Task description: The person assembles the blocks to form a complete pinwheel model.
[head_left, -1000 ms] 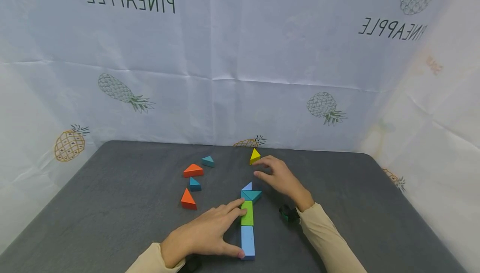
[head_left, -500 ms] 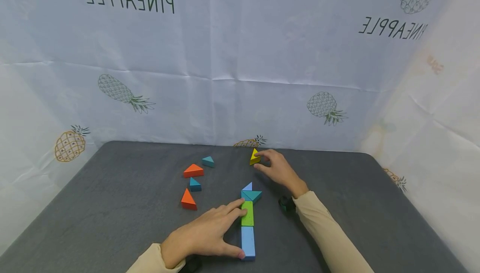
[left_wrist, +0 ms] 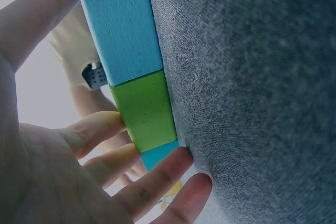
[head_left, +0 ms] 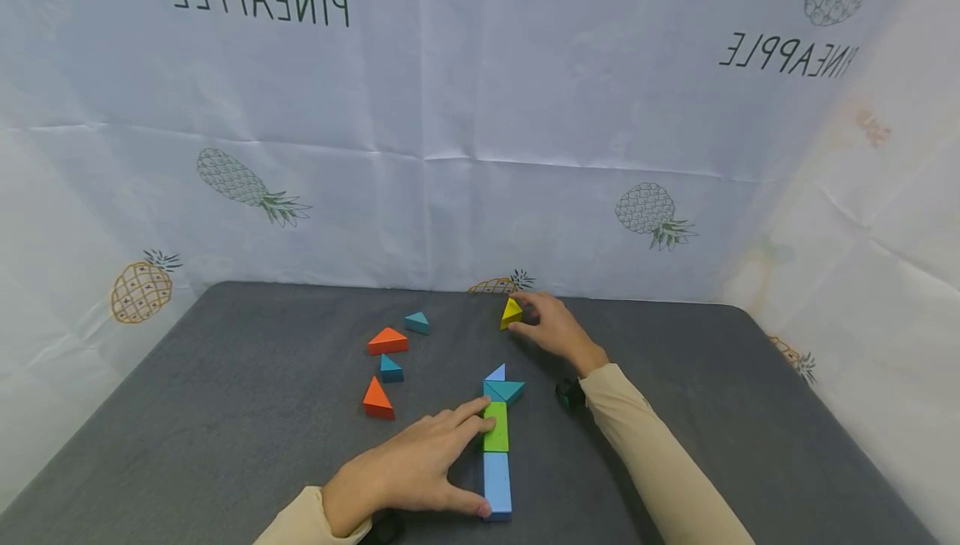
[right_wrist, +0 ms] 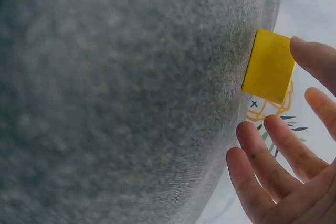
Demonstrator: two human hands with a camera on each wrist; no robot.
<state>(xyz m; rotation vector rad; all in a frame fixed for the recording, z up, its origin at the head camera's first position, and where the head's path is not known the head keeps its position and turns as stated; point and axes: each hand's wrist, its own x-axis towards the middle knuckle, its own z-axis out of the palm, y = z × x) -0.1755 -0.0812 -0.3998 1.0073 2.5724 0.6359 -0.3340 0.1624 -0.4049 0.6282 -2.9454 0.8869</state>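
A row of blocks runs away from me in the head view: a light-blue rectangular block (head_left: 497, 482), a green block (head_left: 497, 432), teal triangular blocks (head_left: 510, 391) and a small pale-blue triangle (head_left: 498, 372). Along its left side lies my left hand (head_left: 420, 466), thumb at the near end of the light-blue block, fingers spread by the green and teal ones. At the far edge, the right hand (head_left: 557, 330) has thumb and index finger around a yellow triangular block (head_left: 511, 314). In the right wrist view the thumb touches that block's corner, while the index fingertip sits beside it.
Left of the row are two orange triangular blocks, one nearer (head_left: 378, 400) and one farther (head_left: 387, 341), and two blue-teal triangles (head_left: 390, 368). The dark grey tabletop (head_left: 225, 412) ends at a pineapple-print curtain (head_left: 465, 112).
My right hand has moved forward and left to the yellow triangular block, its thumb and index finger now around it. The left hand and the row have stayed in place.
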